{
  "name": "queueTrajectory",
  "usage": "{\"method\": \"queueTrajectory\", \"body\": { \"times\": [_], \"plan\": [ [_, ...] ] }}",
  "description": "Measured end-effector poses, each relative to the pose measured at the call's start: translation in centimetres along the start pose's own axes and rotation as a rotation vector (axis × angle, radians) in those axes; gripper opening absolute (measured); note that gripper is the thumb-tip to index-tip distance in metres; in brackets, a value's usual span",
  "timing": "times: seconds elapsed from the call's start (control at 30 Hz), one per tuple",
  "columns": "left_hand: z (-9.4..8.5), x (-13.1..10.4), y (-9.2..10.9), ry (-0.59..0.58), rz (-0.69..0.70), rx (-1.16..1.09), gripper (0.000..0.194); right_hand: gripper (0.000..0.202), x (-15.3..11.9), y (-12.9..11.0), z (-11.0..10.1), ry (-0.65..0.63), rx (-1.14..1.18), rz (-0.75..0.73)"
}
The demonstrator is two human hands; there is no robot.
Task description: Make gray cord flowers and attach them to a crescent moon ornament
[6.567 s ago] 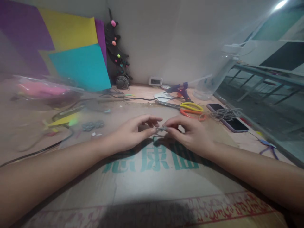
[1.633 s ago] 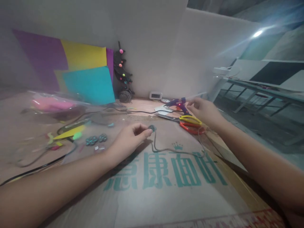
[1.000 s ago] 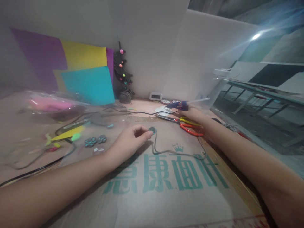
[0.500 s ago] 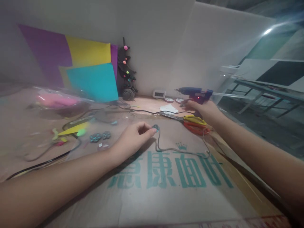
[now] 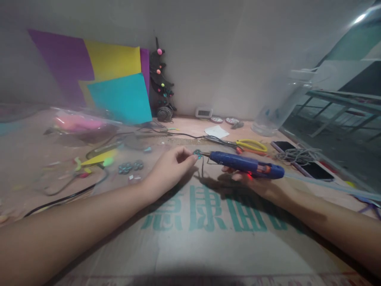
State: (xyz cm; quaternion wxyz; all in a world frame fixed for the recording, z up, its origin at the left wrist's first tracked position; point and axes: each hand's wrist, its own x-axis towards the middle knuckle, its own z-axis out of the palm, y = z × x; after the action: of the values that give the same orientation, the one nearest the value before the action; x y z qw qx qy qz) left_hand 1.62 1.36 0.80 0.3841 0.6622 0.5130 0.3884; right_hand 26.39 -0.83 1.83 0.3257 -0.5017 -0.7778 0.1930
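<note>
I see my right hand point(image 5: 253, 183) has brought the blue glue gun point(image 5: 244, 164) over from beside the scissors point(image 5: 248, 145); its fingers are wrapped around the grip, and the nozzle now almost touches the small coiled piece point(image 5: 197, 153). My left hand point(image 5: 169, 169) still pinches that piece just above the cardboard sheet point(image 5: 208, 234) on the tabletop. I judge gluing is about to start.

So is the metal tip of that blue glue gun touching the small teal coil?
Cannot tell. In the head view the blue glue gun has its nozzle right at the small teal coil; blur hides any gap.
</note>
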Motion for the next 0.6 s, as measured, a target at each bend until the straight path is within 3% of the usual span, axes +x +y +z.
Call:
{"method": "queueTrajectory", "body": {
  "times": [0.2,0.6],
  "plan": [
    [0.0,0.0,0.0,0.001,-0.017,0.019,0.021,0.022,0.2,0.0,0.1,-0.046,-0.011,0.117],
    [-0.1,0.0,-0.2,-0.005,0.078,0.044,0.021,0.022,0.3,-1.3,-0.5,-0.019,-0.130,0.107]
  ]
}}
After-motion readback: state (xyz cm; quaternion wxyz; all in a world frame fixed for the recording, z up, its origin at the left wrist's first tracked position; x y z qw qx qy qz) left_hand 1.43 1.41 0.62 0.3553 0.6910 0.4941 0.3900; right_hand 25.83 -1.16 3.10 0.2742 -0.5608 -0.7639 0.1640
